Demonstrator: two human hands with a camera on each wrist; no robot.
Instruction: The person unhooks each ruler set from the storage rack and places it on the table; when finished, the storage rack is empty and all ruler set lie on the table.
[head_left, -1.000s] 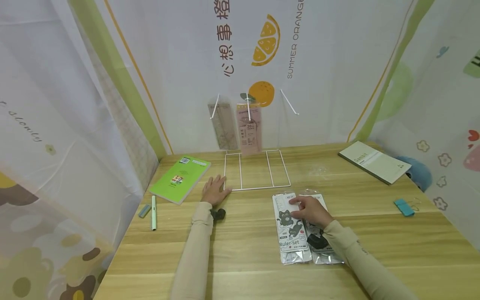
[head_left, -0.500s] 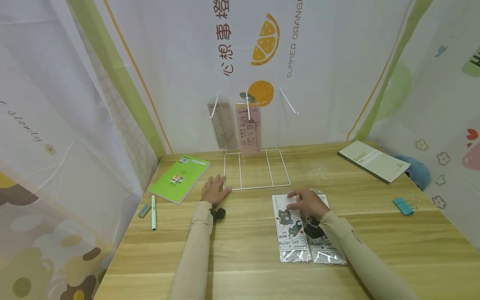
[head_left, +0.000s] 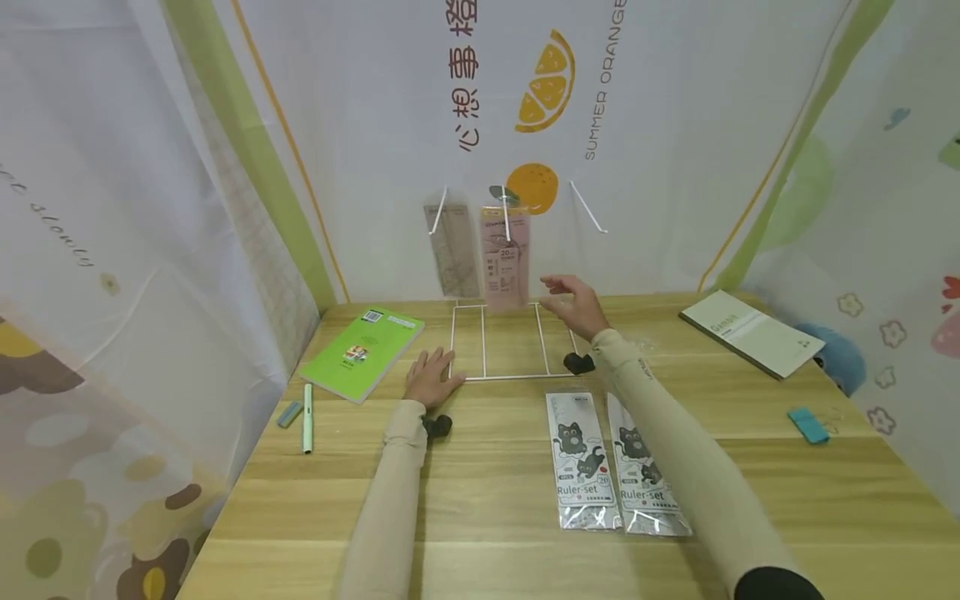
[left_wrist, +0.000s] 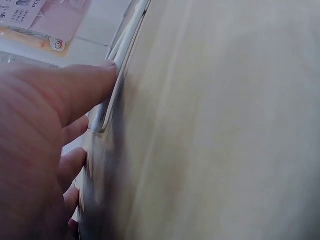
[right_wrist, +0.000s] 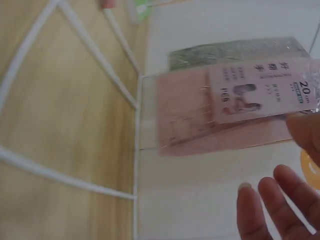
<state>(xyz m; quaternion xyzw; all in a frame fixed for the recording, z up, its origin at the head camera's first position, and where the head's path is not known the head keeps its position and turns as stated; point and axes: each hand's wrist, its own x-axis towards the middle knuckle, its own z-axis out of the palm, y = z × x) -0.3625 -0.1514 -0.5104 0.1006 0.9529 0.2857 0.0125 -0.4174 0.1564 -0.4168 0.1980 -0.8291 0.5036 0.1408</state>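
— While your left hand [head_left: 431,379] lies flat on the tabletop, where exactly does it sit?

— Its straight fingers [left_wrist: 70,90] press against the front left corner of the white wire rack [head_left: 513,342], which stands at the far edge of the tabletop [head_left: 750,467].

— And your right hand [head_left: 576,305]?

— You hold it raised over the rack's right side, fingers loosely spread and gripping nothing, just beside the pink packet [head_left: 505,258] hanging from the middle hook. A grey packet [head_left: 452,250] hangs to the left of the pink one.

— What lies nearer you?

— Two ruler-set packets [head_left: 611,460] lie side by side, touching, toward the near edge, under your right forearm. A green book [head_left: 362,353] sits near the far left corner, with a pen [head_left: 307,406] at the left edge. A pale notebook [head_left: 757,332] rests near the far right corner.
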